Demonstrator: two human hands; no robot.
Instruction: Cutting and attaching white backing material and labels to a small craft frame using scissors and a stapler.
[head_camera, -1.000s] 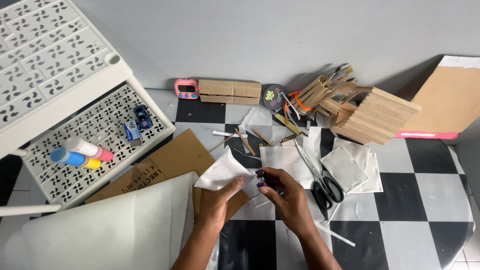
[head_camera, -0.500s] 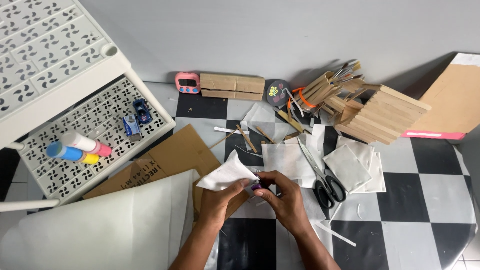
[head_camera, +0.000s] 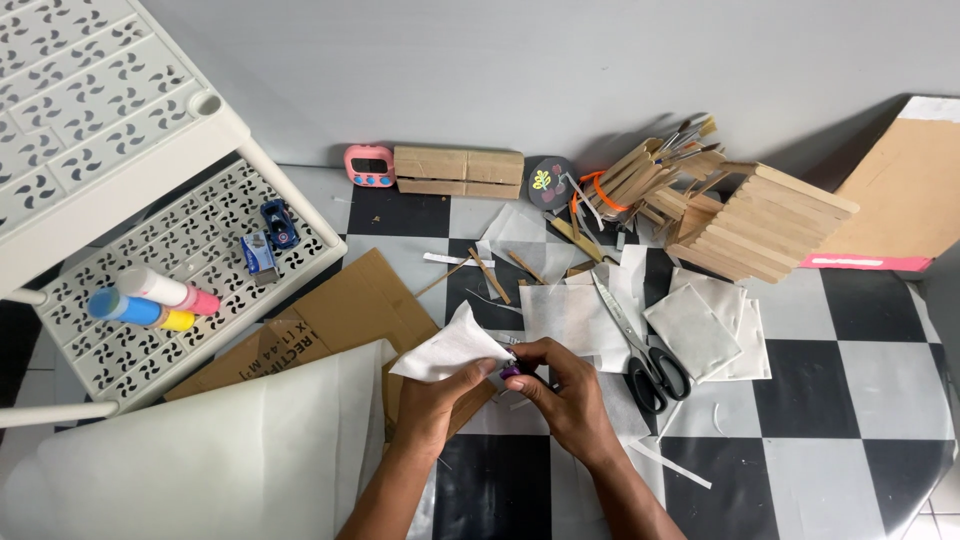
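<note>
Near sheet: a large white paper sheet (head_camera: 200, 460) overlaps the brown cardboard piece (head_camera: 340, 320) on the checkered black-and-white worktop (head_camera: 860, 400).
Left hand: my left hand (head_camera: 435, 400) pinches the small white folded fabric square (head_camera: 450, 348), held just above the cardboard.
Right hand: my right hand (head_camera: 565, 385) is closed on a small purple object (head_camera: 510, 372), touching the fabric's edge; what it is I cannot tell.
Handling note: I judge the fabric best kept taut, with both grips close together.
Middle: black-handled scissors (head_camera: 640, 350) lie on flat white fabric squares (head_camera: 700, 325).
Far: a stacked wooden-stick box (head_camera: 760, 220) stands near the wall.
</note>
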